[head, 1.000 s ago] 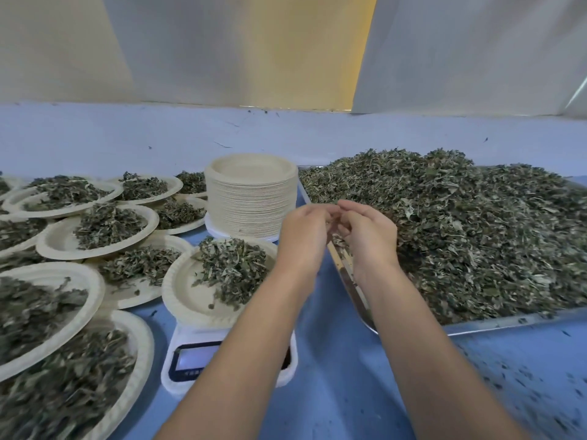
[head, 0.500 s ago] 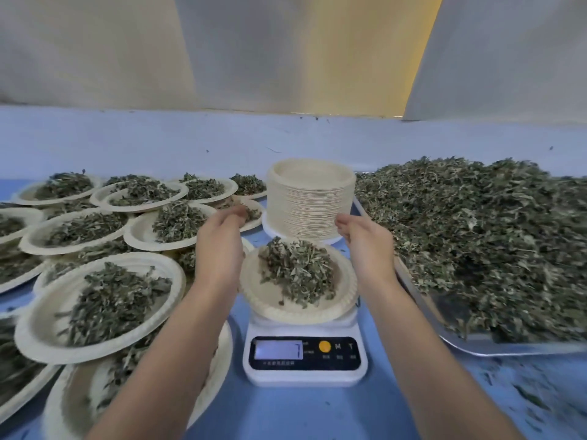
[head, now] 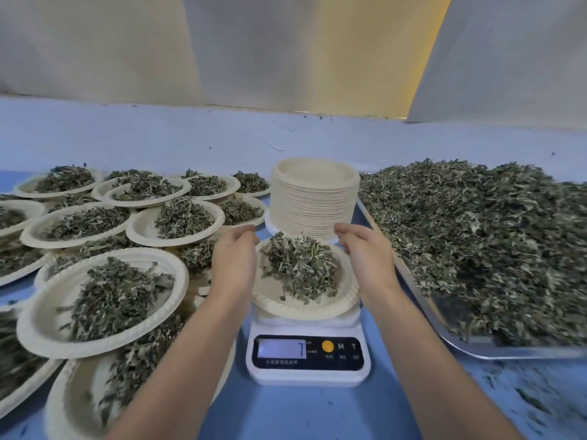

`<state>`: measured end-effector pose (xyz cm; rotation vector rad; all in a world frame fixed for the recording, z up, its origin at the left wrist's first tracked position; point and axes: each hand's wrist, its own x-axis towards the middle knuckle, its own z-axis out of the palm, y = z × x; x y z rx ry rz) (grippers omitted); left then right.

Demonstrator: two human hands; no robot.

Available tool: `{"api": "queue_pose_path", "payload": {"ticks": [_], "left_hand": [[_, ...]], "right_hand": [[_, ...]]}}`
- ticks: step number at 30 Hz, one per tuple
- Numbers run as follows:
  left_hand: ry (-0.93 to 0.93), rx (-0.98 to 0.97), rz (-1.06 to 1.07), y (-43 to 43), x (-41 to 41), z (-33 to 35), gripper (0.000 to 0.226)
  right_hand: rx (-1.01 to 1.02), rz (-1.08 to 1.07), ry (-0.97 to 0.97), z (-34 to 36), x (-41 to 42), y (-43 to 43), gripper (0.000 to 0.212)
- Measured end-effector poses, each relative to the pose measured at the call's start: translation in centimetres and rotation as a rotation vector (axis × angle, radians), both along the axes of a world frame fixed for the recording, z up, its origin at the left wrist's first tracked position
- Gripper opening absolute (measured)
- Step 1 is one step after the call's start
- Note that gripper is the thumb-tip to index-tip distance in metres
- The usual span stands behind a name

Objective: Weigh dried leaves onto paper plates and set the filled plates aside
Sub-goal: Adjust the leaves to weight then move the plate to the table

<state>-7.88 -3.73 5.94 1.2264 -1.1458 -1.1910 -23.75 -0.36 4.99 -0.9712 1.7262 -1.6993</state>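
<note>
A paper plate [head: 287,308] heaped with dried leaves [head: 300,266] sits on the white digital scale [head: 308,360]. My left hand [head: 235,262] is at the plate's left rim and my right hand [head: 365,255] at its right rim. The fingers of both are loosely curved inward, and the rim under them is hidden. I cannot see either hand pinching the plate. A tall stack of empty plates [head: 314,198] stands just behind the scale.
A metal tray [head: 444,328] piled with loose dried leaves [head: 476,242] fills the right side. Several filled plates [head: 104,300] crowd the left, overlapping each other. Leaf crumbs litter the blue table [head: 317,414] at the front right.
My hands left the tray's edge, moved left and came down on either side of the plate on the scale. The view turned left.
</note>
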Motion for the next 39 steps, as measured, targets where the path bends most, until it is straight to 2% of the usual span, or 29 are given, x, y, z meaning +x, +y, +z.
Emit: {"api": "queue_pose_path", "payload": {"ticks": [4, 7, 11, 15, 19, 24, 28, 30, 35, 39], "left_hand": [[-0.006, -0.009, 0.047, -0.6, 1.0, 0.4, 0.041], [0.069, 0.004, 0.074, -1.2, 2.5, 1.0, 0.049], [0.110, 0.024, 0.150, -2.9, 5.1, 2.3, 0.047], [0.138, -0.051, 0.236, -4.9, 7.9, 4.1, 0.046], [0.191, -0.057, 0.271, -6.8, 11.0, 5.0, 0.045], [0.206, 0.006, 0.297, -9.4, 14.6, 4.9, 0.034], [0.226, 0.070, 0.295, -10.3, 17.6, 4.2, 0.008], [0.251, 0.122, 0.292, -10.5, 18.6, 4.1, 0.003], [0.271, 0.199, 0.298, -12.1, 21.8, 4.2, 0.017], [0.297, 0.221, 0.332, -14.3, 24.3, 4.5, 0.027]], "right_hand": [[-0.055, 0.049, -0.077, 1.1, 0.7, 0.0, 0.034], [-0.095, 0.079, -0.116, 2.2, 1.8, -0.6, 0.036], [-0.107, 0.116, -0.243, 3.7, 3.7, -2.4, 0.038], [-0.048, 0.227, -0.325, 4.4, 6.4, -4.8, 0.044], [-0.084, 0.166, -0.377, 5.2, 9.8, -8.3, 0.043], [-0.103, 0.088, -0.286, 5.8, 13.5, -12.7, 0.042], [-0.120, 0.023, -0.267, 6.1, 16.5, -15.6, 0.035], [-0.109, 0.016, -0.281, 6.2, 18.0, -16.7, 0.035], [-0.079, 0.048, -0.286, 6.6, 21.7, -19.1, 0.034], [-0.054, 0.158, -0.257, 7.1, 23.4, -20.5, 0.037]]}}
